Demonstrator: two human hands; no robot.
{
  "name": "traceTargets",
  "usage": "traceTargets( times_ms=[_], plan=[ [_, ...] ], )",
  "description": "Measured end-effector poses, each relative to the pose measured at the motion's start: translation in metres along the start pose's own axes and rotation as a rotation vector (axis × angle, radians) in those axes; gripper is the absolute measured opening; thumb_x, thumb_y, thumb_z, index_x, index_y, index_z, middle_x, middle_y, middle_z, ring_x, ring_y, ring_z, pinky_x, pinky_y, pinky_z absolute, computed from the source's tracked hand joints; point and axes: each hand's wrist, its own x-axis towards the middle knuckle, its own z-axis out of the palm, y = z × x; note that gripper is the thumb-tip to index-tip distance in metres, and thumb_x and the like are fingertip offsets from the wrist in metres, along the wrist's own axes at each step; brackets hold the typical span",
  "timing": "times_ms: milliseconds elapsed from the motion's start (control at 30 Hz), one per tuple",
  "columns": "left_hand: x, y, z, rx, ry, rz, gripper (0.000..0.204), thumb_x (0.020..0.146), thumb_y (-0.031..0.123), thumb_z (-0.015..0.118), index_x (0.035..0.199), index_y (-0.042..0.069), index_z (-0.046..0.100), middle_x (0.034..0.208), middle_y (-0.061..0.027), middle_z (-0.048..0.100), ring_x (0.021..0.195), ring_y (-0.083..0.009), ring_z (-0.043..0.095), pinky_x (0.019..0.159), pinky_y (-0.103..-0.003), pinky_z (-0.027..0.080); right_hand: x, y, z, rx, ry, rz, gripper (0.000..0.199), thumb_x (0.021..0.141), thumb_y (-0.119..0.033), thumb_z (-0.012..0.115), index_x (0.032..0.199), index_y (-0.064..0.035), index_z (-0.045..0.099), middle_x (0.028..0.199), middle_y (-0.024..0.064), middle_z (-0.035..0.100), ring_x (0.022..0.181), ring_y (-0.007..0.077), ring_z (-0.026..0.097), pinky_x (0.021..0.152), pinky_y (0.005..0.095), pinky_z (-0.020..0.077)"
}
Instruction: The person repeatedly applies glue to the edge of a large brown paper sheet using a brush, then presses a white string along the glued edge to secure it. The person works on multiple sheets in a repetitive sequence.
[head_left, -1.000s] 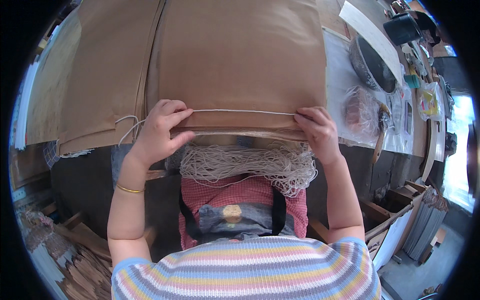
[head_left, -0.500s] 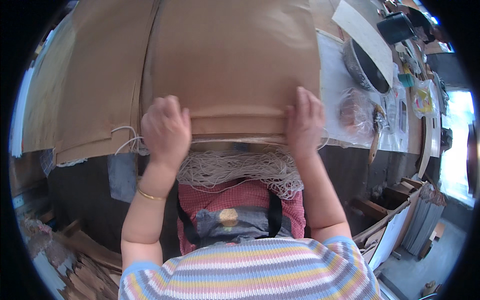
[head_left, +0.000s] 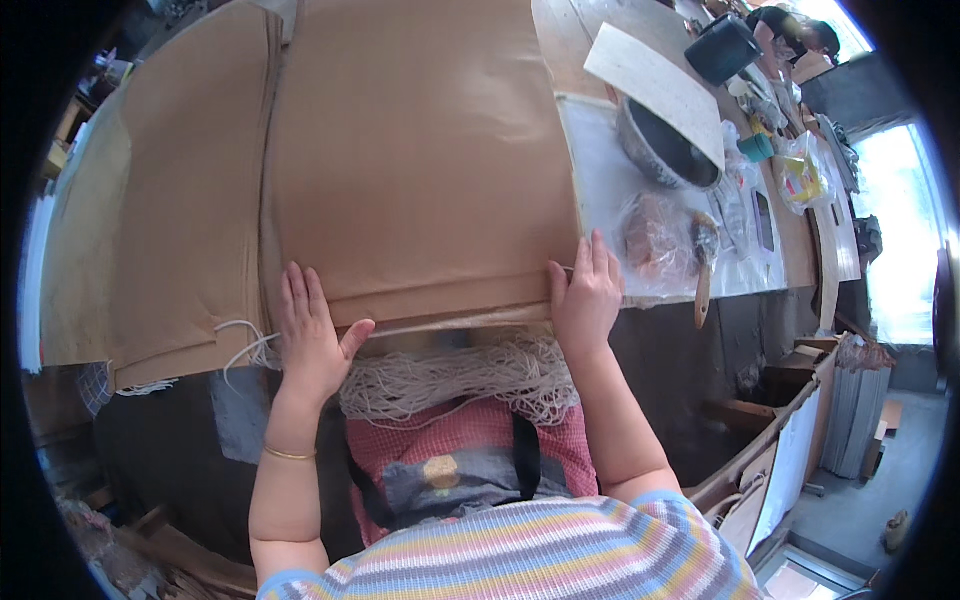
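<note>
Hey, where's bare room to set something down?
Beyond your left hand and right hand, the middle brown sheet is bare between the left brown sheet and white sheet. Farther right is crowded: bowl, plastic-wrapped bundle, brush.

Between the 2 hands, the top of the middle brown sheet point(head_left: 420, 170) is flat and bare, leaving a wide path from its folded front edge to the far end. The left hand point(head_left: 315, 340) and right hand point(head_left: 588, 305) block the front corners. Just beside the left hand, a loose white cord point(head_left: 240, 340) loops over the edge and could snag. To the right, a narrow strip of white plastic point(head_left: 592, 150) gives passage before 3 obstacles: a bowl point(head_left: 640, 150) partly covered by a board point(head_left: 660, 90), a clear bag point(head_left: 655, 240) and a brush point(head_left: 704, 260), its handle jutting past the counter point(head_left: 568, 45) edge. Bundled string point(head_left: 460, 380) fills the room between the forearms.
</note>
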Motion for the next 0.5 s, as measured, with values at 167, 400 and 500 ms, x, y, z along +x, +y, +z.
traceTargets(
  times_ms=[167,400,500],
  plan=[
    [-0.012,-0.023,0.004,-0.336,0.191,-0.036,0.085,0.09,0.047,0.058,0.144,-0.007,0.021,0.147,-0.0311,0.025,0.138,-0.0432,0.023,0.113,-0.05,0.022,0.006,-0.006,-0.025,0.85,-0.135,0.36,0.03,0.087,-0.005,0.056,0.116,0.0014,0.06,0.111,0.0119,0.064,0.099,0.0214,0.063,0.087,0.0345,0.0498],
    [-0.03,-0.001,-0.033,-1.105,0.044,-0.474,0.02,0.091,0.016,0.062,0.081,-0.001,0.056,0.067,-0.0103,0.055,0.064,-0.0165,0.055,0.058,-0.033,0.045,0.009,0.038,-0.053,1.059,-0.405,0.376,0.035,0.086,0.001,0.05,0.121,0.0057,0.053,0.106,0.0108,0.064,0.096,0.0142,0.06,0.088,0.0276,0.0457],
    [-0.046,-0.014,-0.051,-0.607,0.417,-0.201,0.023,0.092,0.014,0.059,0.075,-0.001,0.052,0.063,-0.0195,0.052,0.055,-0.0298,0.05,0.052,-0.04,0.04,0.001,0.013,-0.025,0.703,-0.227,0.079,0.024,0.092,-0.001,0.05,0.114,0.0036,0.058,0.1,0.0059,0.065,0.096,0.0119,0.057,0.084,0.0277,0.0463]
  ],
)
